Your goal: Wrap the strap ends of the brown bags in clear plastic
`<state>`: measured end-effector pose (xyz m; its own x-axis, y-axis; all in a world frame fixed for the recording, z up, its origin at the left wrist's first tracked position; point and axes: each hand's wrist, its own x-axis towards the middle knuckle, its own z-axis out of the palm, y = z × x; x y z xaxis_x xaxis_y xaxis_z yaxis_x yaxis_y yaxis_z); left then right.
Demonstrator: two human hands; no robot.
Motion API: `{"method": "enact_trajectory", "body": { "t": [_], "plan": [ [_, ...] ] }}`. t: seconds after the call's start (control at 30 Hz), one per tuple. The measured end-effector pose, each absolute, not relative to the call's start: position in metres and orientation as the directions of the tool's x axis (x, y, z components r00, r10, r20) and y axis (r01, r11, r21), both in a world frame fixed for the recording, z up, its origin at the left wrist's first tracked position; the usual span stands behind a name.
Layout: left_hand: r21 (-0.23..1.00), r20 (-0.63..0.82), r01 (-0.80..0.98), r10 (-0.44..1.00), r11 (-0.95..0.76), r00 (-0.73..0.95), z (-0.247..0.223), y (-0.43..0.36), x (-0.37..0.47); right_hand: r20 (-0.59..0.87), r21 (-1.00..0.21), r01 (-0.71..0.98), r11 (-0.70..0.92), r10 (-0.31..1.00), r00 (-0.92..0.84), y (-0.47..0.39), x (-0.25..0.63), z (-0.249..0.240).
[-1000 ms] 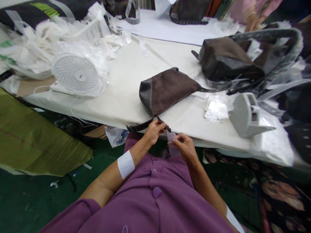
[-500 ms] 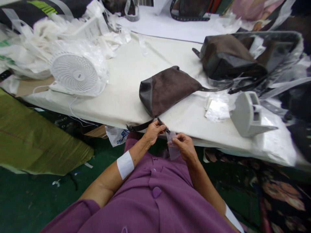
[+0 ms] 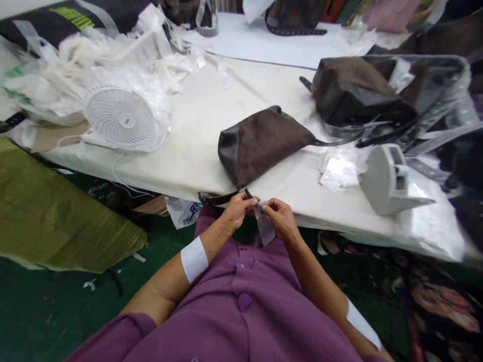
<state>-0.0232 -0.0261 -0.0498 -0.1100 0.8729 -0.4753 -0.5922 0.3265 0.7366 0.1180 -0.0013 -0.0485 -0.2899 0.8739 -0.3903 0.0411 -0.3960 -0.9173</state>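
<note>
A brown bag with black leather ends lies on the pale table, its base to the left. One black strap hangs at the table's front edge. My left hand pinches the dark end of a strap just below the bag's lower corner. Close beside it, my right hand grips a small clear plastic sleeve, whose upper part meets the strap end between my fingertips. Fingers partly hide where the two meet.
A white fan stands left, before piled plastic wrapping. At right are another dark bag, a stack of small clear packets and a grey tape dispenser. The table's front edge runs past my hands.
My right hand has moved a little left and up, closer to my left hand. The plastic sleeve now covers the strap end, which stuck out bare before.
</note>
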Motion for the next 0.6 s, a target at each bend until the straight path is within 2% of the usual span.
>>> {"method": "enact_trajectory", "body": {
  "t": [0.17,0.27,0.4,0.5,0.6],
  "plan": [
    [0.668,-0.512,-0.698,0.840,0.258,-0.179,-0.049,-0.036,-0.017,-0.358,-0.932,0.141,-0.333,0.905,-0.229,0.014,0.101,-0.051],
    [0.625,-0.554,-0.727,0.817,0.282,-0.159,-0.046,-0.044,-0.015,-0.274,-0.932,0.300,-0.203,0.937,-0.218,0.024,0.093,-0.053],
    [0.595,-0.607,-0.756,0.769,0.274,-0.199,-0.042,-0.043,-0.012,-0.188,-0.868,0.494,-0.042,0.950,-0.251,0.041,0.080,-0.048],
    [0.567,-0.618,-0.798,0.746,0.204,-0.248,-0.041,-0.035,-0.010,-0.133,-0.825,0.562,0.058,0.947,-0.293,0.051,0.068,-0.040],
    [0.518,-0.678,-0.849,0.656,0.106,-0.332,-0.043,-0.024,-0.015,-0.098,-0.801,0.584,0.131,0.934,-0.344,0.057,0.055,-0.033]
  ]
}}
